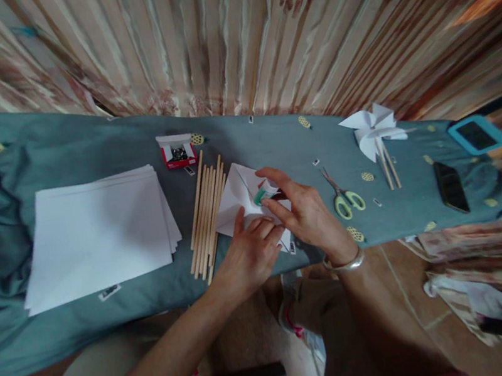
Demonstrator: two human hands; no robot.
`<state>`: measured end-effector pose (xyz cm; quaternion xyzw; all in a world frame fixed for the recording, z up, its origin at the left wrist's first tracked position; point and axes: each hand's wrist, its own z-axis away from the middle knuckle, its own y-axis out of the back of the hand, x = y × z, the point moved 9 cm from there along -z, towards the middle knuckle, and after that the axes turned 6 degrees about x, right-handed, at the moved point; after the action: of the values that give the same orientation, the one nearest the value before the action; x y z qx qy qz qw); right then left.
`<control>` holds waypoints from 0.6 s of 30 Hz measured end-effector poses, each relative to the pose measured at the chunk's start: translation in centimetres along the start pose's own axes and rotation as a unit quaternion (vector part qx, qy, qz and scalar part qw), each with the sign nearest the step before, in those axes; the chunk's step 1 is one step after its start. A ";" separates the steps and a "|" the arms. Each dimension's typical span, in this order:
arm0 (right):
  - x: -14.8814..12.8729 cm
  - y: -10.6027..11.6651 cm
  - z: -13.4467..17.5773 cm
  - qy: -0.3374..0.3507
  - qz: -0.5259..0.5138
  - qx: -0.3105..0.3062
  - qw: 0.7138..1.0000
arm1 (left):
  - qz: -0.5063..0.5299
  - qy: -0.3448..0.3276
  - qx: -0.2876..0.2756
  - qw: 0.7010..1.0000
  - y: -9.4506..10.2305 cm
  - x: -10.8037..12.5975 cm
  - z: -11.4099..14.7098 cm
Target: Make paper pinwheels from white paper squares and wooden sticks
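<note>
My right grip (pixel 303 211) pinches a small green-and-white thing (pixel 259 197) over the creased white paper (pixel 230 207), and my left grip (pixel 252 254) lies open with its fingers on that paper, which sits on the blue-green cloth-covered counter (pixel 286 144), just beside the thin tan wooden sticks (pixel 205 220).

The sheet of paper (pixel 230 207) is white and lies on the bench (pixel 282 145). It is turned so its corners point out, a bit like a diamond. A thin dark line runs from near the top corner in toward the middle. The left hand (pixel 253 248) lies on its lower part and hides some of it. Over the paper, the right hand (pixel 299 209) holds a small green and white thing (pixel 260 196). Fingers cover much of it, so I can't tell what it is.
</note>
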<state>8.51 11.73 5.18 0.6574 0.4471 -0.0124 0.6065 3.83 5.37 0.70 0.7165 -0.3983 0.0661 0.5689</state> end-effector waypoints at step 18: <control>0.9 0.4 0.0 -0.045 0.015 0.042 0.998 | -0.008 0.008 -0.019 1.000 -0.2 0.1 -0.3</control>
<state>9.29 12.29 5.02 0.6878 0.4088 -0.0515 0.5976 4.14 5.57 0.69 0.7084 -0.3889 0.0598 0.5860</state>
